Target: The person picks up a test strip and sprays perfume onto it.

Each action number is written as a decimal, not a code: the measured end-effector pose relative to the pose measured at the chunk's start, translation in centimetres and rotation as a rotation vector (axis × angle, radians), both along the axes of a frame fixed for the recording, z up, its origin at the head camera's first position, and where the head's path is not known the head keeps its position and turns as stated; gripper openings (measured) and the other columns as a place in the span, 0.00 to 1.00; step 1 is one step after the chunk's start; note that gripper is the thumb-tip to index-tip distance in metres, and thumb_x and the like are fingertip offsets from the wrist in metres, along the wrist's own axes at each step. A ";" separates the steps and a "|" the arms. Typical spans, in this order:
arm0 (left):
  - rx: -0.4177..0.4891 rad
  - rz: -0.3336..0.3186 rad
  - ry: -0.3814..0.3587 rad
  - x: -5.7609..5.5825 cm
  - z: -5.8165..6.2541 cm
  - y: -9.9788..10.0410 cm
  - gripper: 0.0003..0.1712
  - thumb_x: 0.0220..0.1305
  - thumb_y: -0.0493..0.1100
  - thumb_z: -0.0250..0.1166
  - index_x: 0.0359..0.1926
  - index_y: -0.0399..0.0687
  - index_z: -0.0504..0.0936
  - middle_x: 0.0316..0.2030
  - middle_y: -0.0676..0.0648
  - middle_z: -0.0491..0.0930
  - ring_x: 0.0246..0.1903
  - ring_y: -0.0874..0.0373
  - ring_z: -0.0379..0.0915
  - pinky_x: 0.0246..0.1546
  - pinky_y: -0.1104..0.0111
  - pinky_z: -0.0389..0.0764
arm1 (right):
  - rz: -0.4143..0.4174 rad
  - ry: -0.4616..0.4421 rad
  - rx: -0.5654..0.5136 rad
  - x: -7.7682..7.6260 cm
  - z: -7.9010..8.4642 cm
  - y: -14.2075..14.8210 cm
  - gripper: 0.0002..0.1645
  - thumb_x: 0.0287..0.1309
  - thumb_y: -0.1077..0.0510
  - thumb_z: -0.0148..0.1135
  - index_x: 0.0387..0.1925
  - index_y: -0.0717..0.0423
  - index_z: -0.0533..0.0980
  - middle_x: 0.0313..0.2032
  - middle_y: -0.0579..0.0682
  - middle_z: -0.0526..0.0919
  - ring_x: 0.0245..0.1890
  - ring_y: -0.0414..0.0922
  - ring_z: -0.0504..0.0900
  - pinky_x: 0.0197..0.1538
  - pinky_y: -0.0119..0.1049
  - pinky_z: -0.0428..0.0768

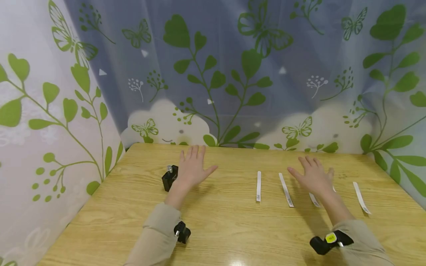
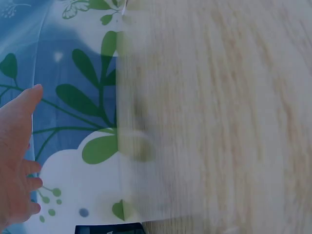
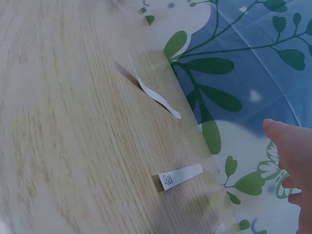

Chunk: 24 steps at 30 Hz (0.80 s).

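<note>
My left hand [image 1: 192, 168] hovers over the left part of the table with its fingers spread, holding nothing. Just left of it stands a black perfume bottle [image 1: 168, 180] with a silver spray top, partly covered by the hand; in the left wrist view only a dark edge [image 2: 109, 228] of it shows. Also spread and holding nothing, my right hand [image 1: 313, 178] is above several white paper test strips. One strip [image 1: 258, 186] and a second strip [image 1: 285, 189] lie to its left, a third strip [image 1: 314, 199] is partly hidden beneath it, and another strip [image 1: 361, 198] lies to its right.
The wooden table [image 1: 226, 229] reaches back to a curtain [image 1: 213, 74] printed with leaves and butterflies, which also hangs along both sides. Black wrist cameras are strapped over the left sleeve [image 1: 156, 232] and right sleeve [image 1: 362, 244].
</note>
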State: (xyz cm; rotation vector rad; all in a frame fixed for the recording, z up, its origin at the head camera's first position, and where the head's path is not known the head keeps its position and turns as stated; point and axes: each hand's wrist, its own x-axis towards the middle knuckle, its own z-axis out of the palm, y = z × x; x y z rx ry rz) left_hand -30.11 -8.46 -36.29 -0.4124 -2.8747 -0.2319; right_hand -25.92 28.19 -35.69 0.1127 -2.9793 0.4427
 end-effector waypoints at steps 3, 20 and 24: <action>0.053 0.005 0.047 0.0 0.4 -0.7 0.48 0.62 0.69 0.50 0.71 0.42 0.53 0.67 0.38 0.57 0.66 0.43 0.50 0.65 0.47 0.46 | 0.031 0.031 -0.036 0.1 0.1 0.0 0.48 0.65 0.33 0.40 0.66 0.70 0.55 0.63 0.74 0.55 0.61 0.71 0.53 0.56 0.71 0.48; 0.498 -0.006 -0.006 0.5 2.2 -6.4 0.33 0.63 0.57 0.59 0.60 0.39 0.71 0.55 0.39 0.74 0.53 0.44 0.70 0.51 0.51 0.70 | -0.005 0.161 -0.484 1.4 0.5 3.4 0.34 0.65 0.44 0.51 0.59 0.69 0.67 0.52 0.67 0.74 0.50 0.60 0.74 0.38 0.34 0.76; 0.543 -0.010 -0.059 0.7 2.2 -7.9 0.35 0.62 0.57 0.60 0.63 0.40 0.68 0.57 0.38 0.71 0.56 0.43 0.67 0.53 0.50 0.68 | -0.011 0.137 -0.517 2.1 0.5 4.8 0.35 0.65 0.44 0.51 0.61 0.68 0.66 0.48 0.54 0.79 0.44 0.35 0.75 0.39 0.30 0.73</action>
